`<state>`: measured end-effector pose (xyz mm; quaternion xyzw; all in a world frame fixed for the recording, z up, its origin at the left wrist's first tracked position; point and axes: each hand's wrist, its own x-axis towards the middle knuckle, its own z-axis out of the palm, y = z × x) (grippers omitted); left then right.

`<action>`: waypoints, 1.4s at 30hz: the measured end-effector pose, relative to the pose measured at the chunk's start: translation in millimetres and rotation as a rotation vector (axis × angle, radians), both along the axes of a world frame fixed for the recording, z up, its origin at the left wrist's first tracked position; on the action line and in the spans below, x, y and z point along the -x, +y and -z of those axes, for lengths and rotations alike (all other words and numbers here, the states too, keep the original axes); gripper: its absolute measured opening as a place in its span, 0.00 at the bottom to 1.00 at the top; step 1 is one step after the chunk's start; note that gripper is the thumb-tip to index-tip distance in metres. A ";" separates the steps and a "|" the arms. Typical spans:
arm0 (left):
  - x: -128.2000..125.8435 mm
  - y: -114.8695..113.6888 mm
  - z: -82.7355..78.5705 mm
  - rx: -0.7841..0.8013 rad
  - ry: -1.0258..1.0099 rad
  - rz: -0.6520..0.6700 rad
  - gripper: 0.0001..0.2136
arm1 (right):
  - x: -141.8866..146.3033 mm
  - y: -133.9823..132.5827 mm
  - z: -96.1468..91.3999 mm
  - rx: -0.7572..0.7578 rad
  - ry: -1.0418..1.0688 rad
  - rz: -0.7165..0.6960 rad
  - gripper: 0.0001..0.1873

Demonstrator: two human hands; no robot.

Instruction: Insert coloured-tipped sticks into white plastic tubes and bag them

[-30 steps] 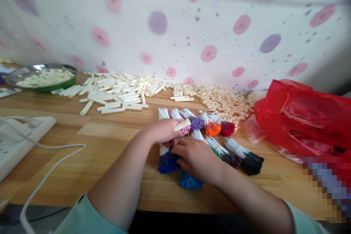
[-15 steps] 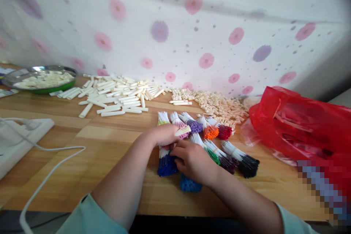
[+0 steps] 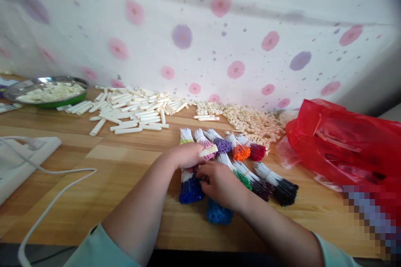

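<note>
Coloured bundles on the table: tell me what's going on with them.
A person works at the wooden table, both hands among bundles of thin coloured sticks. The left hand pinches a small white tube. The right hand rests against the dark blue bundle; whether it grips anything is hidden. A pile of white tubes lies behind, a red bag to the right.

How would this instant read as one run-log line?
left hand: pinches white tube | right hand: fingertips at dark blue bundle | nearby: red bag | surface: wooden table
</note>
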<state>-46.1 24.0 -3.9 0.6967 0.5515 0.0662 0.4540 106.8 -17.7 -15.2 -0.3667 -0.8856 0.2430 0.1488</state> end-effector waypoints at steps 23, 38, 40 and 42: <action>1.0 2.4 2.4 -0.025 0.011 0.021 0.04 | -45.7 -25.5 -18.7 0.130 0.212 0.008 0.11; -28.8 -21.3 -8.6 -0.152 -0.471 -0.052 0.06 | -71.2 35.5 -29.0 0.724 0.884 0.127 0.07; -30.5 -19.7 -4.3 -0.136 -0.529 -0.142 0.08 | -67.9 38.7 -21.5 0.690 1.017 0.151 0.09; -32.3 -18.2 -1.2 -0.126 -0.577 -0.205 0.09 | -66.7 39.4 -13.8 0.653 1.102 0.173 0.10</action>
